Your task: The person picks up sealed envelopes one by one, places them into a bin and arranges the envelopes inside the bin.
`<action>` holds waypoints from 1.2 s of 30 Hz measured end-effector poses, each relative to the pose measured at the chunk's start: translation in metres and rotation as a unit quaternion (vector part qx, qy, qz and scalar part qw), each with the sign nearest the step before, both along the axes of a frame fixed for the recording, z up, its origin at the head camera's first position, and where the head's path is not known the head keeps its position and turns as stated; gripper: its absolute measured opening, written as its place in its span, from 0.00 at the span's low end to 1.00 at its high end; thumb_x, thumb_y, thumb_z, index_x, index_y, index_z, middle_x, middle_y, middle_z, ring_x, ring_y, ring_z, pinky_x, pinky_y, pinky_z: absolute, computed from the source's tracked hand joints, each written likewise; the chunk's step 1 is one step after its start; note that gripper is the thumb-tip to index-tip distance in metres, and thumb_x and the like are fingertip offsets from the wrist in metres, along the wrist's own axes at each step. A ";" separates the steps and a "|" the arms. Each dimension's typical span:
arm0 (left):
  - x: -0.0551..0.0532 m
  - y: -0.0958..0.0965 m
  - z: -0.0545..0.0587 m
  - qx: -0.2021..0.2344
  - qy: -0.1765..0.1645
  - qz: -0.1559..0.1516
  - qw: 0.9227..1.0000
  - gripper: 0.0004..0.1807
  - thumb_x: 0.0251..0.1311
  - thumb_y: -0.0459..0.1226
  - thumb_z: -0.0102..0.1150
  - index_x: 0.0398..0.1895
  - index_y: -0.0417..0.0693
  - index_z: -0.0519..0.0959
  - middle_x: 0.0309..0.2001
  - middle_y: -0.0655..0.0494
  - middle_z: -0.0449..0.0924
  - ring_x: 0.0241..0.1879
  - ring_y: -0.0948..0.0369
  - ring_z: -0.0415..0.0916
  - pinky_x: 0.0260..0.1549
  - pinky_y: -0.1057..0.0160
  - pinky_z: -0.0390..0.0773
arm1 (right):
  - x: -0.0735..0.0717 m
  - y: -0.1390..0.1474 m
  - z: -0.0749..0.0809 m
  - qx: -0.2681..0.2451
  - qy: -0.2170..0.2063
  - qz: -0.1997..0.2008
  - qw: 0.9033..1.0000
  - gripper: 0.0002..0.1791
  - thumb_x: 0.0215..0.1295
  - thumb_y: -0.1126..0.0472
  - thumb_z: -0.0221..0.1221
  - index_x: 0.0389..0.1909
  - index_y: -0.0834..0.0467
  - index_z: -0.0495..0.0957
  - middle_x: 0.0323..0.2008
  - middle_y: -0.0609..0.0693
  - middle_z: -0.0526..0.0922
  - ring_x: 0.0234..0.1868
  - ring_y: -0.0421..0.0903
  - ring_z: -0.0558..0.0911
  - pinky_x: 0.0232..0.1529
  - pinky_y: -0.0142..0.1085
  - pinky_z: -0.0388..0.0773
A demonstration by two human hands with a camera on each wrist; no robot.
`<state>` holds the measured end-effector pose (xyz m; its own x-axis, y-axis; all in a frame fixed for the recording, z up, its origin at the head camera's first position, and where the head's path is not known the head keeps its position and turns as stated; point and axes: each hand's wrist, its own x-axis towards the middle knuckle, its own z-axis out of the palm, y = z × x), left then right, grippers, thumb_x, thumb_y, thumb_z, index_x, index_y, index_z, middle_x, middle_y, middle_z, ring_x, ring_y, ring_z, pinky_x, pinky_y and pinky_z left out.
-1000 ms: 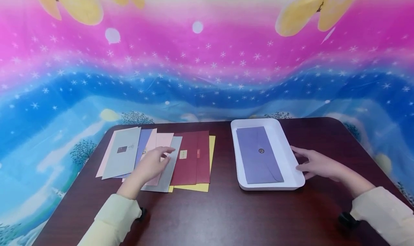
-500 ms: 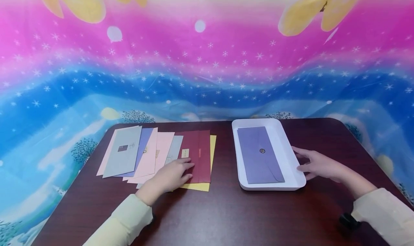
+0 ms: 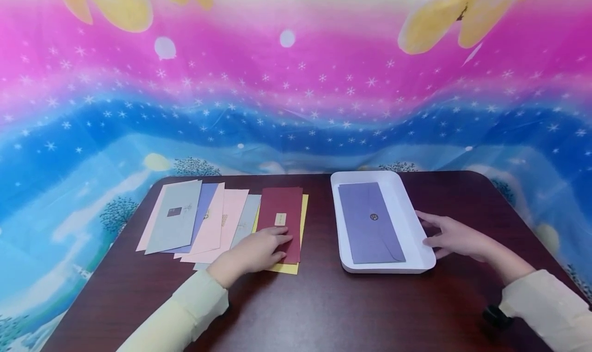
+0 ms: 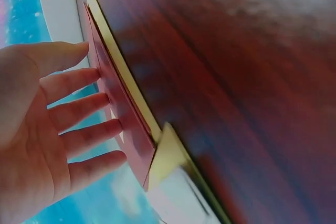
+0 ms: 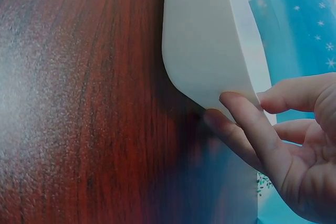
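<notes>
My left hand (image 3: 259, 250) rests its fingertips on a dark red envelope (image 3: 280, 203) with a small cream label. Its fingers are extended and spread, touching the red face in the left wrist view. Beneath lies a yellow envelope (image 3: 303, 208), its edges showing. At the right, a white tray (image 3: 418, 257) carries a purple envelope (image 3: 365, 203) with a round dark emblem. My right hand (image 3: 460, 237) holds the tray's right side. In the right wrist view, the thumb is at the rim and fingers lie against the outer wall.
Left of the red envelope, pink envelopes (image 3: 208, 239), grey envelopes (image 3: 172, 231) and a blue-purple envelope (image 3: 205, 200) overlap in a fanned row. All lie on a dark wooden table (image 3: 324, 311). A printed cloth (image 3: 296, 85) hangs behind the far table edge.
My left hand has moved right onto the red envelope. That envelope has slid right, its label shifting too, and now nearly covers the other red one. The right hand stays at the tray.
</notes>
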<state>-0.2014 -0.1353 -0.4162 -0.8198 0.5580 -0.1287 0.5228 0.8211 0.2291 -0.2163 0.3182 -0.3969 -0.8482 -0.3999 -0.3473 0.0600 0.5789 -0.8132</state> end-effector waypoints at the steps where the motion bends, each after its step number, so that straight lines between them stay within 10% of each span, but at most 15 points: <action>1: -0.001 0.001 0.001 -0.003 -0.003 -0.003 1.000 0.28 0.66 0.41 0.67 0.68 0.44 0.77 0.71 0.46 0.70 0.71 0.50 0.66 0.64 0.52 0.73 | 0.000 0.000 0.000 0.000 0.000 0.000 1.000 0.47 0.70 0.70 0.60 0.78 0.74 0.39 0.66 0.82 0.58 0.54 0.62 0.81 0.43 0.51 0.86; 8: -0.015 0.006 0.010 0.043 -0.035 -0.003 0.998 0.24 0.69 0.41 0.65 0.66 0.43 0.79 0.70 0.44 0.72 0.70 0.49 0.67 0.67 0.50 0.69 | 0.000 0.001 -0.003 -0.005 -0.001 -0.002 1.000 0.47 0.70 0.70 0.59 0.78 0.74 0.38 0.66 0.83 0.57 0.54 0.62 0.80 0.43 0.51 0.86; 14: -0.033 0.000 0.015 0.060 0.014 0.130 0.990 0.08 0.67 0.39 0.66 0.40 0.43 0.87 0.34 0.50 0.82 0.37 0.55 0.79 0.42 0.55 0.80 | 0.000 0.000 -0.003 -0.012 0.003 0.000 1.000 0.46 0.70 0.71 0.59 0.77 0.75 0.38 0.65 0.83 0.58 0.54 0.62 0.81 0.42 0.51 0.86; 19: -0.039 -0.003 0.011 0.014 -0.002 0.211 0.977 0.18 0.67 0.46 0.67 0.23 0.45 0.80 0.22 0.53 0.73 0.24 0.58 0.72 0.30 0.58 0.76 | 0.000 0.000 -0.001 -0.016 0.004 0.004 1.000 0.46 0.70 0.72 0.58 0.77 0.76 0.37 0.65 0.84 0.57 0.54 0.64 0.81 0.42 0.51 0.86; 36: -0.049 0.020 0.012 -0.016 -0.049 0.225 0.973 0.35 0.38 0.49 0.87 0.46 0.38 0.82 0.38 0.48 0.76 0.41 0.52 0.74 0.43 0.53 0.82 | 0.001 -0.002 -0.001 -0.007 0.007 0.002 1.000 0.46 0.69 0.73 0.57 0.77 0.76 0.37 0.65 0.84 0.58 0.53 0.62 0.81 0.41 0.51 0.86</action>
<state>-0.2502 -0.1151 -0.4040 -0.9633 0.1400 -0.2291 0.0862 0.9693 0.2302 -0.2153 0.3164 -0.3981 -0.8515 -0.4083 -0.3291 0.0460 0.5670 -0.8224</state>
